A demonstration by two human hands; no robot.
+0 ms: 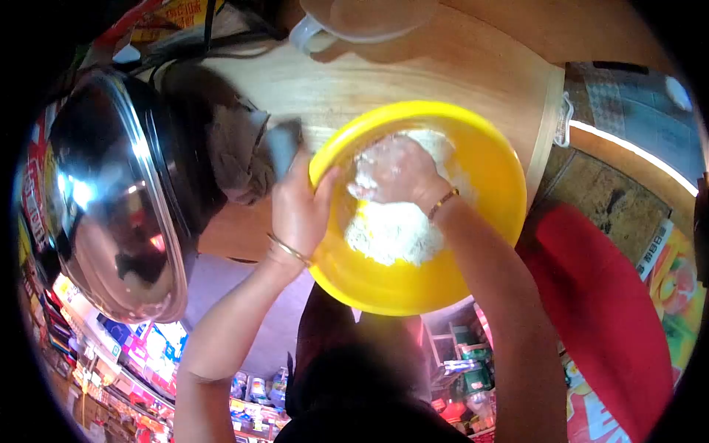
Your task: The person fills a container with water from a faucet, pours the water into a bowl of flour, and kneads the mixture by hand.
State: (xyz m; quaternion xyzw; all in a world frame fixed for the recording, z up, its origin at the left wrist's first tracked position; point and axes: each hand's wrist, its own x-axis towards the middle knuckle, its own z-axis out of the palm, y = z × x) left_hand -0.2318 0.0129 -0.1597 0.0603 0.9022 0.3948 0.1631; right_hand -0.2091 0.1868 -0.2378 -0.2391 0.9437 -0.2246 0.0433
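A wide yellow basin (491, 173) stands at the table's edge in front of me, with white flour (395, 240) heaped in it. My left hand (299, 207), with a bangle at the wrist, is closed on the basin's left rim, thumb inside and fingers outside. A blurred grey object (283, 144) shows just beyond those fingers; whether they touch it I cannot tell. Inside the basin, my right hand (402, 173) is curled into the flour, its fingers coated white and partly hidden. A beaded bracelet circles that wrist.
To the left stands a dark pot-like appliance with a shiny domed lid (118, 199). A crumpled grey-brown cloth (236, 151) lies beside it. At the far side of the wooden table (317, 88) is a translucent handled vessel (369, 18). Something red (598, 310) is at my right.
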